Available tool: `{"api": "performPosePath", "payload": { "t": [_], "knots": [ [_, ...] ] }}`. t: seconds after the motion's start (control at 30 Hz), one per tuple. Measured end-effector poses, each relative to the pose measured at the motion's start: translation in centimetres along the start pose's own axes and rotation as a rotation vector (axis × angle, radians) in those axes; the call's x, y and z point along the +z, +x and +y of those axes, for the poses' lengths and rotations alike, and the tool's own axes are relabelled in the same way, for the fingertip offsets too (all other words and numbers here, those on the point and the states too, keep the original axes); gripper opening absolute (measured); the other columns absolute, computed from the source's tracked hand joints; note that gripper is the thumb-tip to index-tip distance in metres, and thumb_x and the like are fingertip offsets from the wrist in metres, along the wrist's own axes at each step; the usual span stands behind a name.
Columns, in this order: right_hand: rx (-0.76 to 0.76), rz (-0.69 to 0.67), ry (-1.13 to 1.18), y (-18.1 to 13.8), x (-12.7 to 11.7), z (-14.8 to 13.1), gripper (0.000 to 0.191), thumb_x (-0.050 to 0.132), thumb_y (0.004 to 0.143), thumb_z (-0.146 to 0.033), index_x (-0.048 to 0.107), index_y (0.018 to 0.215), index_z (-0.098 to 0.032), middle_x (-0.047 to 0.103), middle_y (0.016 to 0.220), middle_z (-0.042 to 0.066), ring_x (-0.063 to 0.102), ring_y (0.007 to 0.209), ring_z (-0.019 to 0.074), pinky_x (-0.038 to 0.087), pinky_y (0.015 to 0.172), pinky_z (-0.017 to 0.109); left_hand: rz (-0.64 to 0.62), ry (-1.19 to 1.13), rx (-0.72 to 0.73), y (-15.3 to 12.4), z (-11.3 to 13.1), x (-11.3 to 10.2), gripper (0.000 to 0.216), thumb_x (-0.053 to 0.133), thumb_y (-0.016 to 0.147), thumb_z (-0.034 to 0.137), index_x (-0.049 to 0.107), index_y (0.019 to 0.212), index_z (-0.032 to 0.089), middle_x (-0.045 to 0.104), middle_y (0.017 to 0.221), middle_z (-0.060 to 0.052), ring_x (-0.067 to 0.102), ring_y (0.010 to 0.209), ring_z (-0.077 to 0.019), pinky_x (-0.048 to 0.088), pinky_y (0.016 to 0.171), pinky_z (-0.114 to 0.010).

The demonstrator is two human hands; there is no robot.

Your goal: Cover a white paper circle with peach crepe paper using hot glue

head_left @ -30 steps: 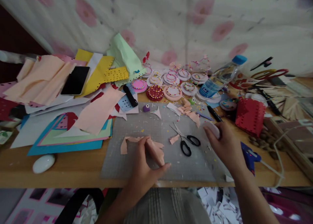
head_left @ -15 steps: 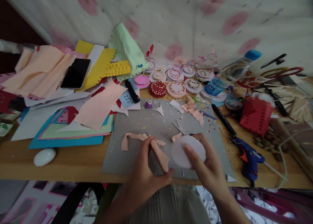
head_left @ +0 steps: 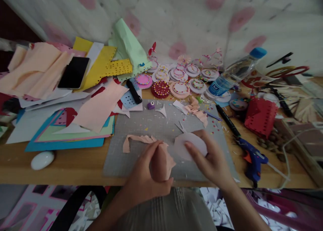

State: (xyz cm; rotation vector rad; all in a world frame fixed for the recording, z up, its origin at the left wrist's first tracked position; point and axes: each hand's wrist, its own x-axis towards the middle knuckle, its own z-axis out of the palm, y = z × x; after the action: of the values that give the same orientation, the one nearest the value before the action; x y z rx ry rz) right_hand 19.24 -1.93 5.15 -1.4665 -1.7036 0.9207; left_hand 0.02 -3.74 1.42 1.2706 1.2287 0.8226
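My left hand (head_left: 147,177) is closed around a rolled piece of peach paper (head_left: 161,160) at the near edge of the grey cutting mat (head_left: 151,126). A cut peach strip (head_left: 136,140) trails left of it on the mat. Just to the right, my right hand (head_left: 210,160) pinches a white paper disc (head_left: 189,145) and holds it close above the mat. The scissors lie under that hand, only the blade tips (head_left: 180,126) showing.
Coloured paper sheets (head_left: 70,130) and a black phone (head_left: 73,72) fill the left. Decorated round pieces (head_left: 176,81) line the back beside a water bottle (head_left: 232,74). A blue glue gun (head_left: 252,158), a black pen (head_left: 227,120) and a red perforated box (head_left: 259,115) lie right. A white mouse-like object (head_left: 42,159) sits front left.
My right hand picked up the white disc from the right of the mat and brought it left, over the scissors, next to my left hand. My left hand curled tighter around the peach paper.
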Motion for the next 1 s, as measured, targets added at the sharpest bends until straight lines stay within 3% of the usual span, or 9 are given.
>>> {"api": "performPosePath", "payload": {
  "t": [0.13,0.3,0.4,0.53,0.67,0.77,0.87,1.0],
  "knots": [
    [-0.047,-0.119,0.025,0.2,-0.4,-0.1,0.024,0.059,0.087,-0.047,0.060,0.088,-0.024,0.063,0.071,0.001,0.058,0.057,0.0144,0.045,0.049,0.024,-0.045,0.012,0.036,-0.3,0.6,0.0,0.083,0.070,0.055,0.008,0.052,0.134,0.026,0.050,0.144,-0.011,0.042,0.134,-0.0384,0.029,0.114,-0.057],
    [-0.043,-0.005,0.053,0.4,-0.4,-0.2,0.020,0.055,0.090,-0.043,0.055,0.086,-0.023,0.060,0.067,-0.002,0.056,0.053,0.0122,0.042,0.045,0.021,-0.125,-0.019,0.016,-0.8,0.1,-0.2,0.091,0.069,0.054,0.004,0.048,0.139,0.029,0.047,0.147,-0.009,0.042,0.135,-0.0387,0.028,0.115,-0.057],
    [-0.097,-0.128,0.074,0.2,-0.3,-0.4,0.025,0.055,0.090,-0.048,0.056,0.085,-0.024,0.059,0.066,-0.002,0.054,0.052,0.0119,0.040,0.043,0.021,-0.144,-0.075,0.029,-0.9,-0.1,-0.4,0.090,0.069,0.056,0.005,0.047,0.140,0.030,0.044,0.149,-0.009,0.041,0.137,-0.0392,0.028,0.115,-0.058],
    [-0.021,-0.019,0.051,0.3,-0.1,-0.4,0.025,0.053,0.091,-0.047,0.054,0.085,-0.023,0.058,0.065,-0.002,0.054,0.052,0.0123,0.041,0.044,0.021,-0.136,-0.071,0.023,-1.0,0.1,-0.6,0.090,0.068,0.057,0.005,0.045,0.140,0.029,0.044,0.149,-0.010,0.039,0.138,-0.0387,0.026,0.116,-0.057],
    [-0.055,-0.094,0.090,0.7,0.0,-0.2,0.029,0.057,0.087,-0.051,0.054,0.085,-0.023,0.056,0.067,-0.001,0.053,0.052,0.0118,0.041,0.043,0.021,-0.132,-0.041,0.046,-1.1,0.4,-0.8,0.089,0.066,0.058,0.007,0.041,0.141,0.028,0.044,0.149,-0.010,0.041,0.137,-0.0370,0.026,0.117,-0.056],
    [-0.020,0.056,0.116,1.1,0.1,0.4,0.025,0.056,0.090,-0.047,0.052,0.084,-0.023,0.053,0.063,-0.003,0.049,0.048,0.0107,0.039,0.041,0.020,-0.161,-0.008,0.036,-1.2,0.7,-0.9,0.091,0.065,0.058,0.007,0.038,0.142,0.029,0.042,0.150,-0.009,0.039,0.138,-0.0354,0.026,0.117,-0.054],
    [-0.042,-0.083,0.144,1.2,0.1,1.1,0.026,0.060,0.087,-0.048,0.054,0.087,-0.023,0.055,0.068,-0.002,0.052,0.052,0.0111,0.041,0.043,0.020,-0.167,0.054,0.079,-1.2,1.1,-1.0,0.090,0.064,0.058,0.008,0.037,0.141,0.027,0.042,0.149,-0.010,0.041,0.137,-0.0358,0.029,0.116,-0.055],
    [0.007,0.128,0.118,0.5,0.4,1.7,0.024,0.056,0.091,-0.045,0.054,0.084,-0.023,0.055,0.066,-0.003,0.052,0.052,0.0110,0.041,0.042,0.019,-0.172,0.126,0.092,-1.1,1.4,-0.8,0.088,0.064,0.059,0.010,0.036,0.141,0.027,0.041,0.150,-0.011,0.040,0.137,-0.0367,0.031,0.114,-0.057]
  ]
}}
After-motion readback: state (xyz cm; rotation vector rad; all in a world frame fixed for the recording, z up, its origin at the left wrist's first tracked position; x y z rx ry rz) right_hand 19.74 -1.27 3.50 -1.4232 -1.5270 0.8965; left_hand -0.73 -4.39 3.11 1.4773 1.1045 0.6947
